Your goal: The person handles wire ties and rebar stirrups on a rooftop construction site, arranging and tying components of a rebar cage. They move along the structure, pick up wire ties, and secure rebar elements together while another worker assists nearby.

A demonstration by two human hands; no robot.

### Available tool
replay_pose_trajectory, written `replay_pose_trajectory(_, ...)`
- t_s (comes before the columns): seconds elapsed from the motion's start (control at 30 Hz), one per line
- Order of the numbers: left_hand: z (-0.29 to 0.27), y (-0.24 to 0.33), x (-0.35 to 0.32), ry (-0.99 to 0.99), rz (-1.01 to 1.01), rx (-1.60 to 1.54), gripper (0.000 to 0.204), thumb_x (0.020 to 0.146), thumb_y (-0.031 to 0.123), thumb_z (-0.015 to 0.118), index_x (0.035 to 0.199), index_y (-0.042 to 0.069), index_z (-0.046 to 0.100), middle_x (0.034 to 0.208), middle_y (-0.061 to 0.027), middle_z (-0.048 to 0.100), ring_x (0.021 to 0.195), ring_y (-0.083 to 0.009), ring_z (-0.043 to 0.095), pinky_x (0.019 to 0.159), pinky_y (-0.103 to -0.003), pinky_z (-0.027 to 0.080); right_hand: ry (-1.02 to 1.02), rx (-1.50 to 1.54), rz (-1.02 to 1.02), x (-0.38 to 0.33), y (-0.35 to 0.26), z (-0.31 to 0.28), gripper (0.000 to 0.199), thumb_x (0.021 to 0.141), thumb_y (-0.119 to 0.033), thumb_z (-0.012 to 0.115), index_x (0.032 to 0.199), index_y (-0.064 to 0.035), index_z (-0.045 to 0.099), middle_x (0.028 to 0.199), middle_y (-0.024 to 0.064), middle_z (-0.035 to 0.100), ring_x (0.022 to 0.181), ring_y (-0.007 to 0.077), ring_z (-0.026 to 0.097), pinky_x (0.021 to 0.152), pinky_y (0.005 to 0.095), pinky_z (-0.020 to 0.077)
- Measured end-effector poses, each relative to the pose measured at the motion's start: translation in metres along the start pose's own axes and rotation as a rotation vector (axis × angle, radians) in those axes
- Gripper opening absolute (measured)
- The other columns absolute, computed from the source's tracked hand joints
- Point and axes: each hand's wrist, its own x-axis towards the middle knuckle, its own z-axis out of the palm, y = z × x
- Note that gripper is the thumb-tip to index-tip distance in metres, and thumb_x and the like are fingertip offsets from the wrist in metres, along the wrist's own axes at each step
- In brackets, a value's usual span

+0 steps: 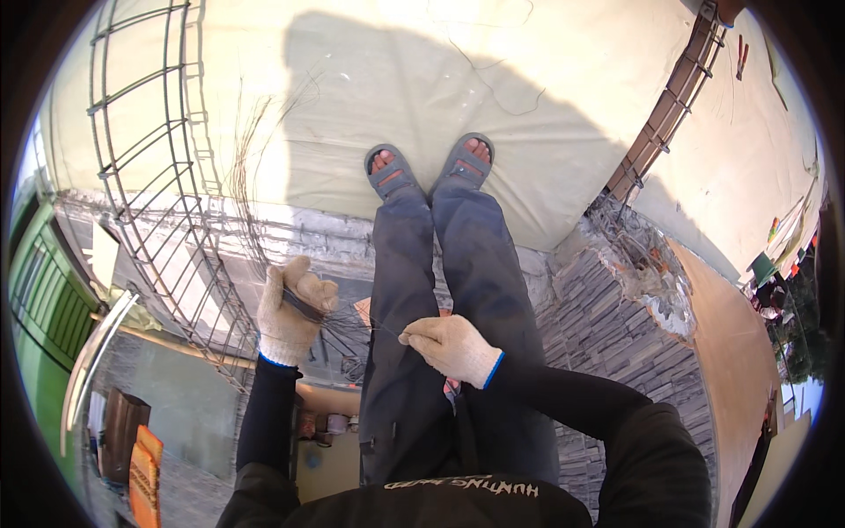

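Observation:
My left hand (286, 321), in a cream knit glove with a blue cuff, is closed around a bundle of thin dark binding wire (248, 207). The wires fan out far beyond the thumb, and their other ends spray out toward my legs. In front of my thighs, my right hand (453, 346), gloved alike, pinches with thumb and fingertips at a fine strand coming from those ends. How many strands it grips is too small to make out. Just left of the left hand stands a long rebar cage (145, 167) with tied stirrups.
My sandalled feet (387, 172) rest on a pale sheet (352, 88) with a loose wire (493, 66) on it. At the right are another rebar cage (673, 101), pliers (742, 57), broken concrete (638, 255) and a stone-clad wall (607, 352). A green slatted panel (44, 299) stands left.

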Motion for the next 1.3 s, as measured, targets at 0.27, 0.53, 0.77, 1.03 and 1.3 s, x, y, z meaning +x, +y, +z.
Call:
replay_pose_trajectory(0.27,0.029,-0.004,0.022,0.004,-0.092,-0.053,0.054,0.109,0.063,0.043,0.1,0.013,0.06,0.121,-0.0148,0.065,0.113,-0.0342,0.065,0.089,-0.043,0.053,0.097,-0.017,-0.035,0.011,-0.02,-0.031,0.023,0.102,-0.019,0.061,0.112,-0.0044,0.077,0.087,0.0138,0.075,0.072,0.0253,0.073,0.068,0.0367,0.0569)
replay_pose_trajectory(0.53,0.065,-0.01,0.04,0.159,0.046,0.268,0.066,0.096,0.082,0.047,0.092,0.015,0.052,0.123,-0.016,0.061,0.111,-0.0336,0.061,0.088,-0.043,0.051,0.018,-0.419,-0.108,0.02,-0.036,-0.018,0.021,0.102,-0.011,0.063,0.116,-0.0002,0.074,0.085,0.0146,0.075,0.075,0.0199,0.076,0.066,0.0326,0.06)
replay_pose_trajectory(0.77,0.076,0.007,0.04,0.102,-0.018,-0.011,0.077,0.088,0.092,0.044,0.094,0.015,0.047,0.091,-0.0039,0.043,0.083,-0.0228,0.045,0.072,-0.036,0.038,0.014,0.221,0.285,0.028,-0.047,-0.01,0.022,0.102,-0.018,0.062,0.114,-0.0053,0.076,0.096,0.0142,0.078,0.082,0.0318,0.075,0.074,0.0428,0.0587)
replay_pose_trajectory(1.03,0.087,0.022,0.045,0.17,0.105,0.189,0.064,0.098,0.081,0.042,0.099,0.017,0.051,0.075,0.0073,0.036,0.064,-0.009,0.035,0.061,-0.026,0.031,0.094,-0.13,0.049,0.014,-0.018,0.01,0.022,0.099,-0.02,0.067,0.113,-0.0054,0.076,0.105,0.013,0.078,0.096,0.0308,0.075,0.087,0.0387,0.0587)
replay_pose_trajectory(1.3,0.095,0.022,0.053,0.148,0.062,0.137,0.047,0.11,0.062,0.041,0.091,0.02,0.048,0.065,0.0101,0.026,0.052,-0.0055,0.021,0.05,-0.025,0.018,0.523,-0.061,-0.164,0.039,-0.072,-0.022,0.063,0.097,-0.029,0.073,0.148,0.002,0.053,0.12,0.0188,0.071,0.103,0.0309,0.071,0.091,0.0413,0.0578)
